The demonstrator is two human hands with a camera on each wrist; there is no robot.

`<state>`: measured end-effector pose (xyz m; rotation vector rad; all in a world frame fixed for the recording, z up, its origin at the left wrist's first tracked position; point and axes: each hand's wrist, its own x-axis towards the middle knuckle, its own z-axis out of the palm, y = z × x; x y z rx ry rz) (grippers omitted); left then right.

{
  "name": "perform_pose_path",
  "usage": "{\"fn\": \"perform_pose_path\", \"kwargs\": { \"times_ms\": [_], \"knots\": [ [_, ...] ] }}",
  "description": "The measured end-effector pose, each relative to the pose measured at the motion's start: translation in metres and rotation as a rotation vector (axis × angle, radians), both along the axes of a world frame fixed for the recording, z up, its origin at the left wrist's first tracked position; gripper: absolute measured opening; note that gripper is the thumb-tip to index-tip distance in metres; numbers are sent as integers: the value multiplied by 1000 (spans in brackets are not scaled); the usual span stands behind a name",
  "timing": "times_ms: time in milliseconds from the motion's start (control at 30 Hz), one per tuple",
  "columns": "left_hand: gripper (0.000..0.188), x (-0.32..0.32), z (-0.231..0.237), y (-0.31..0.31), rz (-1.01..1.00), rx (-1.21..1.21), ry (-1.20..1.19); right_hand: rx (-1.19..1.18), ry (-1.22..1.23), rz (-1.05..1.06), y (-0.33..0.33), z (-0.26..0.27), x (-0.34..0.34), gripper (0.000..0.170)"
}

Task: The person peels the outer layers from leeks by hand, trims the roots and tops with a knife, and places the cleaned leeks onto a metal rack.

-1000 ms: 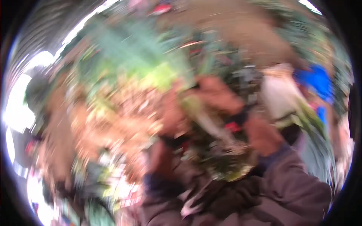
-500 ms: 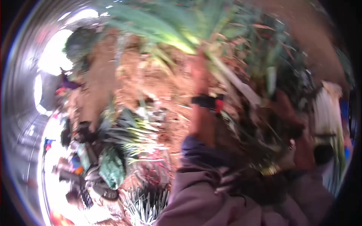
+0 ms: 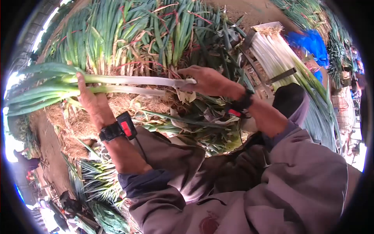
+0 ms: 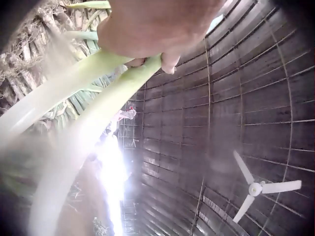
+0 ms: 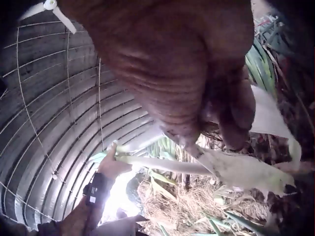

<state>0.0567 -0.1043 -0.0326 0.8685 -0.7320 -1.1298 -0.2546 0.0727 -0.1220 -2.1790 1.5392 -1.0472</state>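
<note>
Two long green onions lie side by side across the head view, leaves to the left and white shafts to the right. My left hand [image 3: 93,102] grips both where green turns white, thumb over the upper onion [image 3: 132,80] and the lower onion [image 3: 128,90] beneath. The same pale stalks [image 4: 98,118] run down from that hand in the left wrist view. At the right end of the upper shaft, my right hand [image 3: 212,81] pinches the tip with curled fingers. A torn, pale strip of outer skin [image 5: 246,169] hangs below those fingers in the right wrist view.
Rows of upright green onions [image 3: 128,43] stand behind my hands. Stringy roots [image 3: 74,132] and loose leaves [image 3: 194,121] lie below. A strapped white bundle [image 3: 269,50] rests at right beside blue plastic [image 3: 311,45]. More onions [image 3: 97,175] lie at lower left.
My left hand has moved left, carrying the onions from a slant to nearly level. My right hand has come up from lower right to the shaft's end. The head view has turned and sharpened.
</note>
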Motion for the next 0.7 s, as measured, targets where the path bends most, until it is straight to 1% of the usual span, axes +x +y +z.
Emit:
{"fn": "perform_pose_path", "kwargs": {
  "times_ms": [33,100,133,200,233,267,300,333,367,433,500,533,567,633,667,700],
  "knots": [
    [58,3,-4,-2,-14,-13,25,4,3,-8,0,-3,2,46],
    [51,10,-12,-8,2,-28,55,260,-28,32,2,-8,8,47],
    [51,8,-9,-5,3,-28,51,260,-32,33,5,-5,13,47],
    [46,7,-7,7,-27,36,100,-13,-184,34,15,2,18,43],
    [43,3,-5,9,-27,54,101,1,-109,65,20,17,17,42],
    [43,3,-8,5,-26,55,98,1,-113,67,21,26,18,42],
    [43,1,-11,0,-11,63,76,34,-93,130,22,33,20,35],
    [43,2,-15,-5,4,70,55,66,-72,193,23,42,22,33],
    [44,3,-16,-5,-11,57,28,65,-72,194,27,54,22,33],
    [44,3,-23,-4,2,88,-6,233,210,312,38,71,22,30],
    [44,-1,-29,-6,23,105,-57,200,219,304,49,67,24,28],
    [44,-5,-31,-8,22,104,-57,162,229,293,56,67,24,26],
    [44,-9,-32,-9,61,97,-41,159,230,293,66,69,22,26],
    [43,-6,-31,-16,158,122,33,167,246,222,92,75,7,24],
    [43,1,-34,-13,171,117,36,253,215,155,111,66,-3,24],
    [40,10,-38,-3,221,-16,-519,338,187,93,124,50,-15,24]
  ]
}}
